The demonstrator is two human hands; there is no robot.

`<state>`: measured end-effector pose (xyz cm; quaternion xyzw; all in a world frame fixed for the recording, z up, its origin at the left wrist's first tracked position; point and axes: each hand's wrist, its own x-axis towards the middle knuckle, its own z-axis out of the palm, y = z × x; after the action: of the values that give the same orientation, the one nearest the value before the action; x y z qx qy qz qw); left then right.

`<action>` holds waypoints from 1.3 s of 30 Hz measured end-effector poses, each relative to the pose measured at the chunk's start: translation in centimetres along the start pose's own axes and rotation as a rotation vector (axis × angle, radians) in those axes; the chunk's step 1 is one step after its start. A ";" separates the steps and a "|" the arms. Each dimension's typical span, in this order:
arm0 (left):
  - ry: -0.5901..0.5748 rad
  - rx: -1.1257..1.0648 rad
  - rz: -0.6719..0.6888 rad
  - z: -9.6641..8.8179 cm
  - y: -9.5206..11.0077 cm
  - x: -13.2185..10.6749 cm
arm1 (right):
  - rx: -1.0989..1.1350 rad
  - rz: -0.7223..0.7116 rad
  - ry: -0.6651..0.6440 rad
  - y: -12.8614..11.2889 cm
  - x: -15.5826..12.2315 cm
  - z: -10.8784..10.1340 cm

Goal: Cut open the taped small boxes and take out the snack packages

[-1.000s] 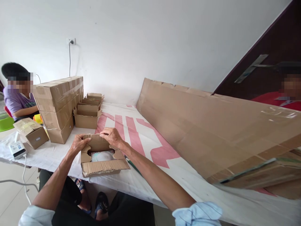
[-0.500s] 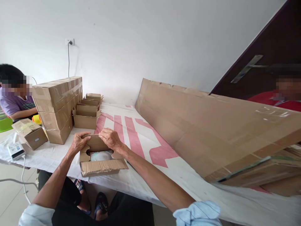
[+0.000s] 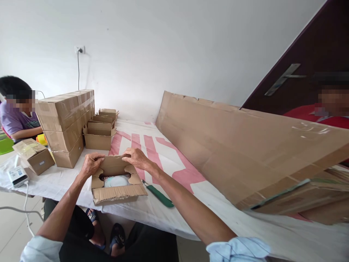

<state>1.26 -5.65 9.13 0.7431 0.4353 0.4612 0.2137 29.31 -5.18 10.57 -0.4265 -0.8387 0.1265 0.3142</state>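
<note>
An open cardboard box (image 3: 120,194) rests near the table's front edge, its front flap folded outward and its back flap raised. Inside lies a pale, rounded item (image 3: 120,181) with a patterned part beside it; its kind I cannot make out. My left hand (image 3: 92,163) pinches the left corner of the raised flap between thumb and fingers. At that flap's right end, my right hand (image 3: 136,158) grips the edge with its fingertips. A green-handled knife (image 3: 160,196) lies on the cloth to the right of the box, under my right forearm.
Taped cardboard boxes (image 3: 64,120) stand stacked at the left, with several open boxes (image 3: 98,140) behind. A single box (image 3: 34,156) and a white device (image 3: 17,177) with a cable sit at far left. A large cardboard sheet (image 3: 231,145) leans along the right. Two people sit at either side.
My right hand has slid slightly right along the raised flap, and its forearm has shifted, bringing the green-handled knife into sight. My left hand stays at the flap's left corner.
</note>
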 end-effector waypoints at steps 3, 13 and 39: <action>-0.044 0.063 0.010 -0.2 0.9 0.7 | 0.120 0.079 0.002 0.2 -0.1 -0.4; -0.209 0.259 0.033 0.3 1.8 3.0 | 0.293 0.204 0.051 0.9 -0.3 -0.3; -0.293 0.777 0.318 1.1 3.6 2.0 | 0.158 0.074 0.274 2.4 -0.9 1.8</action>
<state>4.20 -5.74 12.16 0.8835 0.4218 0.1801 -0.0955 30.11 -4.39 7.67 -0.4441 -0.7591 0.1441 0.4536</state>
